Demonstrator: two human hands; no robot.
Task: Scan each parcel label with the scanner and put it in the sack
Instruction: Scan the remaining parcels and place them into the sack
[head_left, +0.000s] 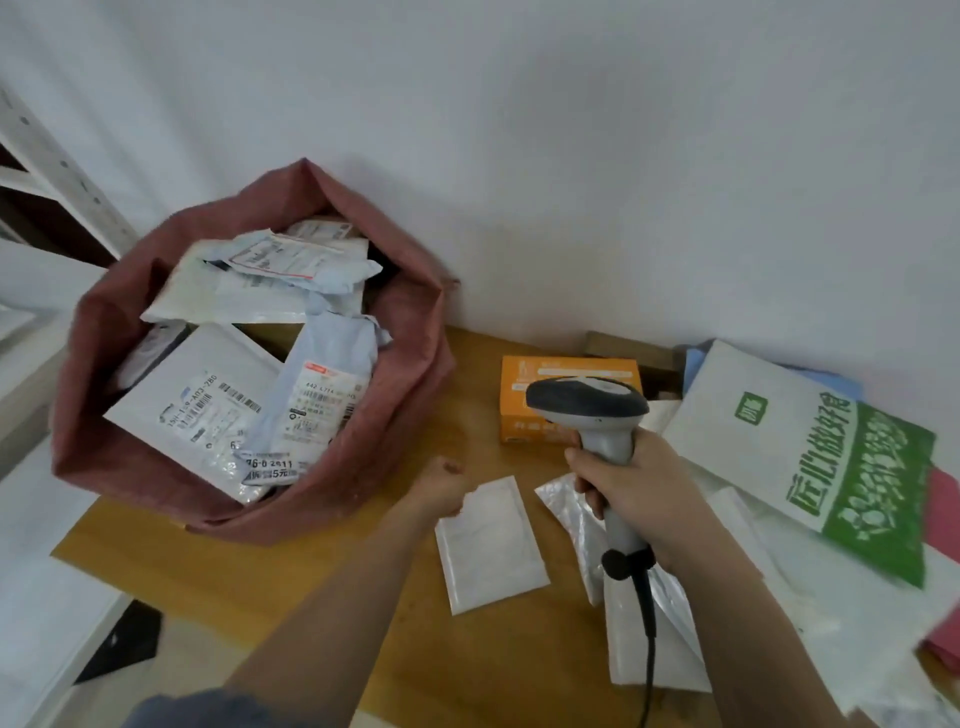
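Note:
A dark-red sack (363, 457) stands open at the left of the wooden table (291, 587), filled with several labelled parcels. My right hand (634, 488) grips the grey handle of the barcode scanner (587, 402), whose dark head points left. My left hand (441, 486) pinches the upper left corner of a small white padded envelope (493, 551) lying flat on the table. A silvery plastic mailer (649, 623) lies under the scanner and my right wrist. An orange box (540, 387) stands behind the scanner.
A pile of parcels fills the right side, topped by a large white-and-green bag (810, 457). White wall rises behind the table. A white shelf frame (52, 171) stands at the far left. The scanner's black cable (649, 654) hangs toward me.

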